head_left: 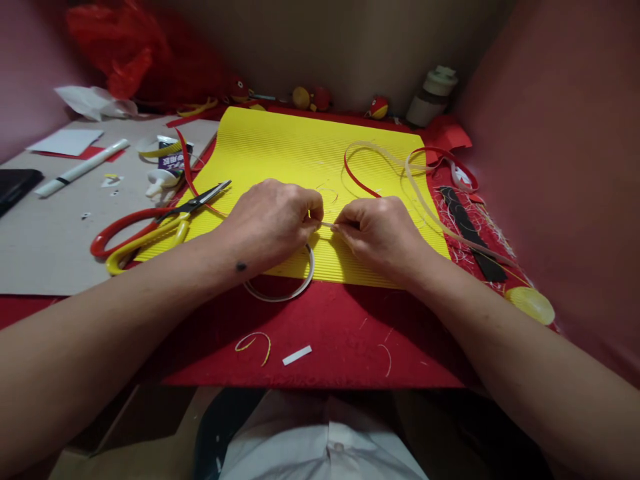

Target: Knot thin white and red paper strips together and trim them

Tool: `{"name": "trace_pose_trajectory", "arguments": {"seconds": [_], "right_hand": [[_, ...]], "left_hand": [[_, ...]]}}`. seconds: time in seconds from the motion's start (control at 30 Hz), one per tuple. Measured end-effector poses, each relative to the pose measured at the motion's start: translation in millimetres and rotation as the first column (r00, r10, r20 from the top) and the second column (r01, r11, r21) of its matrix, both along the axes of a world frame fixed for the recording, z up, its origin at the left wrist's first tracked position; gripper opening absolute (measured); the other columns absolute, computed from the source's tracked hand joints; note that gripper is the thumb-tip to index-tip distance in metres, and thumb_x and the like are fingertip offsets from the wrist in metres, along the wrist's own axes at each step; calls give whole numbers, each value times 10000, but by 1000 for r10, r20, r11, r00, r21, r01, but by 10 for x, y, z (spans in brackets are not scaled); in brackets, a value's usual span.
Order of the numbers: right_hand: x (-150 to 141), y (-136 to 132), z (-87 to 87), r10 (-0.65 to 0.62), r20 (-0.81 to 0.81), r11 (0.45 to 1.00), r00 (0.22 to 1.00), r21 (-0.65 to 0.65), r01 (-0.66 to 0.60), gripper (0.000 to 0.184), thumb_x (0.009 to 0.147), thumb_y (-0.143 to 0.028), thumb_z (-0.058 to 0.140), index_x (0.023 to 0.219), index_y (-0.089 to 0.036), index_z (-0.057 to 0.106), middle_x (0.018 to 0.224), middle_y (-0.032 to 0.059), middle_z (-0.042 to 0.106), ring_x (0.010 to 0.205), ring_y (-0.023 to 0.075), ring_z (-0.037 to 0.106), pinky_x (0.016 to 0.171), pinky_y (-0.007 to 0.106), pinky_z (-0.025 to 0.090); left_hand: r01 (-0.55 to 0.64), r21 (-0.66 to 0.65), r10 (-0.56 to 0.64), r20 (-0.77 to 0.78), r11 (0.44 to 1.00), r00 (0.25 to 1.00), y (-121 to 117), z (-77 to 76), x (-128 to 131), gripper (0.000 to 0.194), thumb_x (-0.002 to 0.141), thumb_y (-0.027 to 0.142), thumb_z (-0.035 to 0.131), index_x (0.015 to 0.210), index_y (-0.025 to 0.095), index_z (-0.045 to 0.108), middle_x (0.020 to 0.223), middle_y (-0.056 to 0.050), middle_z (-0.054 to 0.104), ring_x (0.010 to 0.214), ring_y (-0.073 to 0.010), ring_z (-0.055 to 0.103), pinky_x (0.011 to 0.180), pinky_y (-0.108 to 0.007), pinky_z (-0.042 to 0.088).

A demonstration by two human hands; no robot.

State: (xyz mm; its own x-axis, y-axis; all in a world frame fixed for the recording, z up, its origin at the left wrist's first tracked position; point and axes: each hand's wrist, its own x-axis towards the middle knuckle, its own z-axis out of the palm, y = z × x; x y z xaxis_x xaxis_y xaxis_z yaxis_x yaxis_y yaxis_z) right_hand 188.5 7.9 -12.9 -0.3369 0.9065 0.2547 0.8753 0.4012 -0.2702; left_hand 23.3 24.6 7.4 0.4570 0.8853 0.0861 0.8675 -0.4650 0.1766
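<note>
Over a yellow corrugated sheet (300, 147), my left hand (280, 217) and my right hand (380, 230) are close together. Each pinches one end of a thin pale strip (327, 225) that shows in the small gap between the fingertips. Just below my left hand lies a thin white ring (301, 290), partly hidden by the hand, at the sheet's near edge. Scissors with red and yellow handles (145, 250) rest open to the left of my left wrist. Beyond my right hand, red and pale paper strips (417, 180) curl across the sheet.
A grey board (50, 253) on the left bears a glue tube (167, 163) and a white pen (83, 168). Small red and yellow figures (379, 107) and a bottle (433, 95) stand at the back. A black strip (473, 233) lies right; a white piece (297, 355) lies in front.
</note>
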Motion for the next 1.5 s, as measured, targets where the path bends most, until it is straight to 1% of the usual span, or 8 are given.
{"name": "trace_pose_trajectory", "arguments": {"seconds": [0.17, 0.5, 0.83, 1.0, 1.13, 1.2, 1.4, 1.5], "right_hand": [[-53, 2, -24, 26, 7, 999, 1000, 29, -26, 181, 823, -230, 576, 871, -158, 735, 853, 86, 702, 740, 177, 598, 638, 286, 379], [-65, 12, 12, 9, -78, 1000, 997, 1, -9, 162, 789, -142, 593, 812, -141, 753, 744, 86, 707, 662, 165, 597, 618, 287, 380], [-79, -9, 48, 33, -104, 998, 994, -49, -38, 175, 758, -114, 575, 759, -134, 749, 691, 80, 695, 610, 153, 580, 570, 277, 372], [-78, 10, 29, 41, -179, 995, 983, -77, -56, 192, 738, -87, 561, 739, -130, 748, 671, 70, 691, 595, 137, 572, 567, 267, 384], [-105, 23, -1, 5, -189, 997, 982, -72, -19, 192, 755, -119, 562, 759, -128, 754, 670, 82, 690, 599, 141, 569, 571, 275, 379], [-123, 25, -19, -10, -171, 998, 985, -57, 0, 203, 767, -135, 554, 772, -126, 756, 685, 94, 695, 604, 148, 570, 567, 282, 370], [-127, 27, -78, -25, -151, 1000, 988, 0, 25, 211, 765, -108, 534, 772, -127, 744, 729, 106, 706, 642, 162, 585, 598, 293, 368], [-122, 22, -98, -10, -145, 998, 989, 53, 18, 194, 768, -108, 539, 757, -121, 732, 730, 108, 705, 649, 167, 584, 607, 298, 364]], "left_hand": [[31, 27, -30, -24, 999, 999, -14, -14, 13, 242, 794, 269, 494, 859, 196, 715, 788, -86, 697, 735, -208, 621, 666, -315, 390], [1, -45, 1, 42, 999, 999, 11, 30, 7, 297, 786, 263, 529, 1039, 180, 660, 836, -60, 701, 778, -203, 638, 669, -285, 394], [-17, -53, 20, 63, 998, 998, 27, 45, -23, 319, 766, 297, 564, 1053, 179, 640, 844, -46, 717, 826, -201, 642, 686, -275, 405], [-72, -201, 106, 163, 977, 981, 109, 46, -67, 330, 707, 322, 626, 997, 167, 652, 797, -44, 716, 774, -189, 647, 656, -271, 439], [-111, -439, 276, 332, 891, 902, 107, 19, -109, 442, 770, 311, 583, 1163, 111, 551, 818, -87, 701, 631, -154, 639, 564, -270, 426], [-127, -474, 324, 362, 871, 874, 52, 34, -125, 471, 830, 306, 515, 1245, 86, 476, 820, -100, 690, 605, -140, 632, 561, -275, 406], [-256, -338, 415, 575, 905, 705, -150, 224, -488, 416, 797, 347, 547, 1142, 117, 514, 999, -113, 664, 579, -84, 486, 532, -285, 361], [-337, -209, 392, 359, 918, 847, -195, 263, -903, 317, 802, 433, 525, 969, 166, 564, 818, -4, 607, 686, -106, 469, 626, -283, 372]]}}
